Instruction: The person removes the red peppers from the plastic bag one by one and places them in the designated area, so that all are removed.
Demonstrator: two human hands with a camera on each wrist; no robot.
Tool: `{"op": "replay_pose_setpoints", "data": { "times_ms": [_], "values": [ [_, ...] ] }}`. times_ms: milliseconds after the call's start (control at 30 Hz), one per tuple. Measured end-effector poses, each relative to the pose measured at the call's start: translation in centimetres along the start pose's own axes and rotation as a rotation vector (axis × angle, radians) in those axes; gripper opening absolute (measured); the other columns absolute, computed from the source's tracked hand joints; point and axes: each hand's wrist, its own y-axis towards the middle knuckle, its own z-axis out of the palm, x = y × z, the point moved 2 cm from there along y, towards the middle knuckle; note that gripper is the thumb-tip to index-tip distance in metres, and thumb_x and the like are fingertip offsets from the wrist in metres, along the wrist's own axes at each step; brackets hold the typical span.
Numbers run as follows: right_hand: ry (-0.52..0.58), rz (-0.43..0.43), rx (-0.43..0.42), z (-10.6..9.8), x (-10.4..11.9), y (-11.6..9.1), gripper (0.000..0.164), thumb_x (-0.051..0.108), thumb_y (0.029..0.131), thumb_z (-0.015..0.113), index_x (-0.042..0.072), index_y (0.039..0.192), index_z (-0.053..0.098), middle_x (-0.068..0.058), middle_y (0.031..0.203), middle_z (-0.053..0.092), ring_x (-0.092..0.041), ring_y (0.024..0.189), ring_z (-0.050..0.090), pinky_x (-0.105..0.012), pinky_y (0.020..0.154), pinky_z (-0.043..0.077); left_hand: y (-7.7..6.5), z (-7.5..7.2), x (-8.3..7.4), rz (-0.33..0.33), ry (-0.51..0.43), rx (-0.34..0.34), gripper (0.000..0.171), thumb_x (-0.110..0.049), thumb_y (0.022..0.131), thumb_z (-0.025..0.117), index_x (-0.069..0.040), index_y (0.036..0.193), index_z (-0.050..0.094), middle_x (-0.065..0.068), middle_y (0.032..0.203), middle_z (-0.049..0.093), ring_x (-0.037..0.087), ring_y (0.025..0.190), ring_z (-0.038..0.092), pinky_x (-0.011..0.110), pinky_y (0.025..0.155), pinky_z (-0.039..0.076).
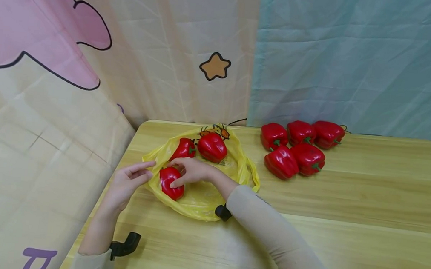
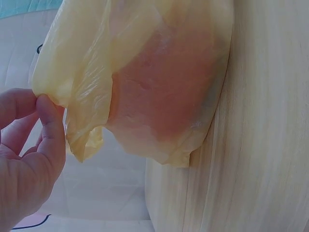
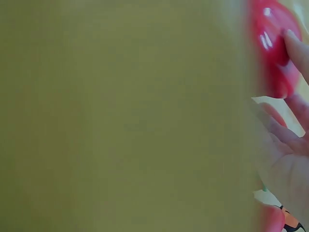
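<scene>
A yellow plastic bag (image 1: 202, 197) lies spread on the table with its mouth wide. My left hand (image 1: 124, 184) pinches the bag's left rim between thumb and fingers, as the left wrist view shows with the bag film (image 2: 91, 72) pulled up. Inside the bag, my right hand (image 1: 193, 171) grips a red bell pepper (image 1: 170, 184), its thumb on the near face. Two more bell peppers rest in the bag behind that hand: one at the back (image 1: 212, 147), another (image 1: 185, 148) partly covered by the hand. Yellow film blocks most of the right wrist view, leaving the gripped pepper (image 3: 277, 43) at its edge.
Several red bell peppers (image 1: 309, 159) sit grouped on the wooden table (image 1: 367, 199), right of the bag near the back edge. A patterned curtain (image 1: 183, 63) hangs behind the table and along its left side.
</scene>
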Motion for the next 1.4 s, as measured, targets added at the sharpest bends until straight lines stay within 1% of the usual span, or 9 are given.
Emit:
{"op": "replay_pose_setpoints", "data": {
  "times_ms": [167, 300, 433, 567, 767, 1133, 1400],
  "values": [
    [0.023, -0.008, -0.01, 0.2, -0.3, 0.2, 0.053, 0.024, 0.077, 0.077, 0.015, 0.123, 0.051, -0.001, 0.118, 0.054, -0.019, 0.111, 0.05, -0.027, 0.085, 0.048, 0.1, -0.1, 0.0, 0.008, -0.019, 0.004, 0.035, 0.003, 0.089, 0.057, 0.018, 0.121, 0.05, -0.01, 0.1, 0.063, 0.005, 0.083, 0.058, 0.015, 0.075, 0.05],
    [0.07, -0.025, -0.001, 0.2, -0.4, 0.2, 0.047, 0.021, 0.077, 0.077, 0.015, 0.115, 0.05, -0.001, 0.117, 0.055, -0.018, 0.112, 0.049, -0.027, 0.085, 0.047, 0.1, -0.2, 0.0, 0.017, -0.032, 0.007, 0.035, 0.003, 0.089, 0.058, 0.018, 0.12, 0.051, -0.011, 0.101, 0.063, 0.006, 0.083, 0.058, 0.015, 0.075, 0.05],
    [0.121, -0.023, 0.004, 0.3, -0.6, 0.1, 0.044, 0.018, 0.076, 0.078, 0.015, 0.108, 0.049, 0.0, 0.113, 0.055, -0.017, 0.108, 0.05, -0.026, 0.084, 0.046, 0.0, -0.2, 0.1, 0.018, -0.029, 0.007, 0.035, 0.003, 0.089, 0.057, 0.018, 0.121, 0.05, -0.01, 0.101, 0.063, 0.005, 0.083, 0.057, 0.015, 0.075, 0.05],
    [0.15, -0.015, 0.004, 0.2, -0.6, 0.0, 0.044, 0.016, 0.076, 0.078, 0.013, 0.107, 0.046, -0.002, 0.109, 0.053, -0.016, 0.101, 0.05, -0.026, 0.08, 0.046, 0.0, -0.2, 0.1, 0.012, -0.03, 0.005, 0.035, 0.002, 0.09, 0.057, 0.017, 0.121, 0.05, -0.009, 0.099, 0.062, 0.006, 0.084, 0.057, 0.015, 0.075, 0.05],
    [0.133, -0.006, -0.012, 0.1, -0.7, -0.1, 0.046, 0.017, 0.074, 0.079, 0.012, 0.106, 0.045, -0.003, 0.105, 0.053, -0.016, 0.097, 0.049, -0.025, 0.077, 0.046, 0.0, -0.2, 0.0, 0.011, -0.035, 0.001, 0.036, 0.002, 0.089, 0.058, 0.017, 0.121, 0.051, -0.009, 0.1, 0.063, 0.005, 0.084, 0.057, 0.015, 0.075, 0.05],
    [0.088, 0.0, -0.038, -0.3, -0.8, -0.7, 0.047, 0.02, 0.073, 0.08, 0.012, 0.104, 0.046, -0.004, 0.099, 0.053, -0.017, 0.092, 0.05, -0.024, 0.072, 0.046, -0.1, -0.1, -0.1, 0.008, -0.015, -0.01, 0.037, 0.002, 0.09, 0.057, 0.018, 0.122, 0.049, -0.007, 0.096, 0.063, 0.005, 0.083, 0.057, 0.015, 0.074, 0.05],
    [0.091, 0.036, -0.07, -0.9, -0.8, -1.4, 0.046, 0.02, 0.072, 0.081, 0.014, 0.102, 0.046, -0.006, 0.098, 0.052, -0.019, 0.092, 0.05, -0.026, 0.069, 0.049, -0.2, 0.0, -0.2, -0.002, -0.01, -0.02, 0.037, 0.002, 0.089, 0.058, 0.018, 0.122, 0.049, -0.005, 0.091, 0.063, 0.006, 0.083, 0.058, 0.015, 0.073, 0.05]
  ]
}}
